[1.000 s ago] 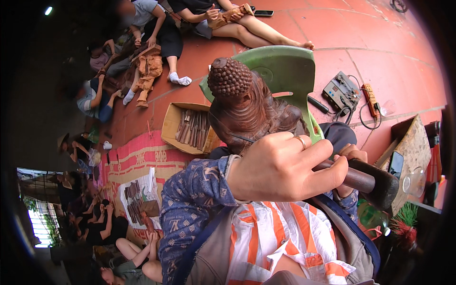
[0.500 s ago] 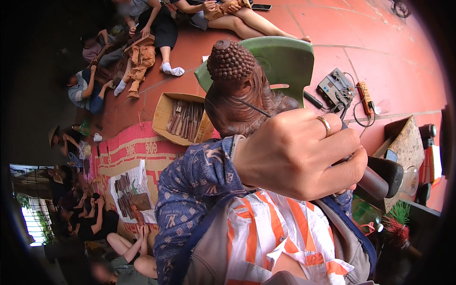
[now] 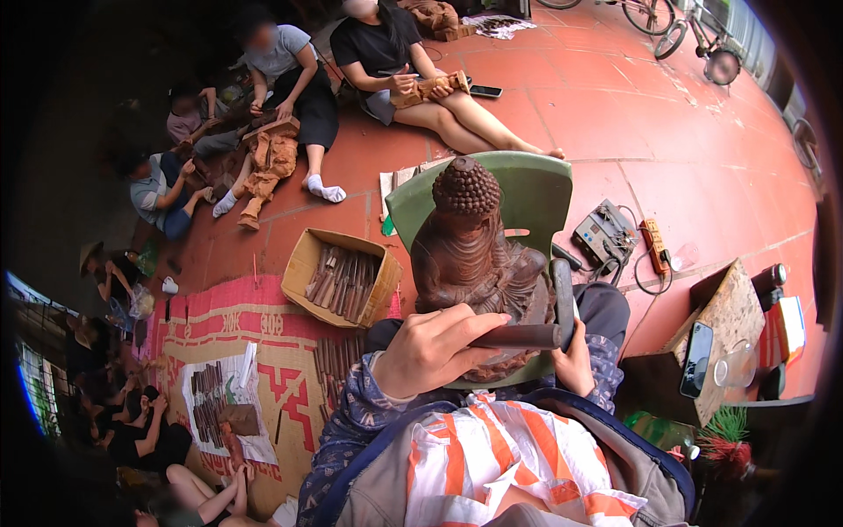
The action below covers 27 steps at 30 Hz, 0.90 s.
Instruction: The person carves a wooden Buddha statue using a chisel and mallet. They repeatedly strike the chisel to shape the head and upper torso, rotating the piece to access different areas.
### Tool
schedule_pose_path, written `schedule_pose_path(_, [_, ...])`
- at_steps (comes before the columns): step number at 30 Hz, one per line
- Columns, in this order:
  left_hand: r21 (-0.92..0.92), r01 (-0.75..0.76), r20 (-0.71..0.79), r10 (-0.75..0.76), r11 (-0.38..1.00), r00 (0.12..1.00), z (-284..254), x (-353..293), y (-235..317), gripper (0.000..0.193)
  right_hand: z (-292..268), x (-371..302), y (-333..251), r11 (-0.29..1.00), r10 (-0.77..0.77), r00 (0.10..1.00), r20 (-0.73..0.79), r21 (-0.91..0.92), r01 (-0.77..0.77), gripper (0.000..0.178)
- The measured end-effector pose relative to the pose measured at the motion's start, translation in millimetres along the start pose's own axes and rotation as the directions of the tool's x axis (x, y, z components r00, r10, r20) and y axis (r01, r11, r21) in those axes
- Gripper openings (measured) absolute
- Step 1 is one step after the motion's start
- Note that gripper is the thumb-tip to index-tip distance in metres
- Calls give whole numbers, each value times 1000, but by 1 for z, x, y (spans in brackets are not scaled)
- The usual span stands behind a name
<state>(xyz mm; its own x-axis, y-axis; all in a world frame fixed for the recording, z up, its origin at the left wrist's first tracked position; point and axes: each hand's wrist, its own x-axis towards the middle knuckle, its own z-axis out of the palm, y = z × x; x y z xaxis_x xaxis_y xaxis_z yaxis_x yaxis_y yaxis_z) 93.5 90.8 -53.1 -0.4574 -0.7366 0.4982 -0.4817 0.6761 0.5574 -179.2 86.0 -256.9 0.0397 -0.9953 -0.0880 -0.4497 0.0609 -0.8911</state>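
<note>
A dark brown wooden Buddha statue (image 3: 479, 241) sits upright in front of me, against a green plastic chair (image 3: 549, 189). My left hand (image 3: 435, 347) is closed around a carving chisel with a thick, round brown handle (image 3: 522, 336), held low across the statue's front. The chisel's blade does not show. On the right, my right hand (image 3: 575, 360) grips a dark, mallet-like bar (image 3: 563, 294) standing beside the statue's base. The chisel handle's end lies close to this bar; I cannot tell if they touch.
A cardboard box (image 3: 386, 285) of carving tools stands left of the statue, beside a patterned mat (image 3: 294, 351) with more tools. At right are a control box (image 3: 606, 233), an orange power strip (image 3: 654, 246) and a phone (image 3: 696, 358). Several people sit at left and behind.
My left hand has come down from near the camera to the statue's lower front, with the chisel in it. More of the statue and my right hand now shows. The view has shifted.
</note>
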Motion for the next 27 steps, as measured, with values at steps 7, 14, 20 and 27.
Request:
schedule_pose_path(7, [-10, 126, -126, -126, 992, 984, -9, -42, -3, 37, 22, 9, 20, 927, -259, 961, -97, -305, 219, 73])
schedule_pose_path(14, [-90, 151, -120, -161, 984, 980, -1, -59, 5, 34, -4, 17, 8, 756, -168, 986, 6, -641, 132, 73])
schedule_pose_path(20, [-263, 251, -111, -288, 932, 951, 15, -74, 8, 37, -22, 13, -15, 757, -462, 884, -71, -551, 351, 68])
schedule_pose_path(27, [-476, 230, 78, -220, 849, 972, 24, -58, 14, 33, -31, -18, -151, 672, -725, 637, 261, 468, 574, 49])
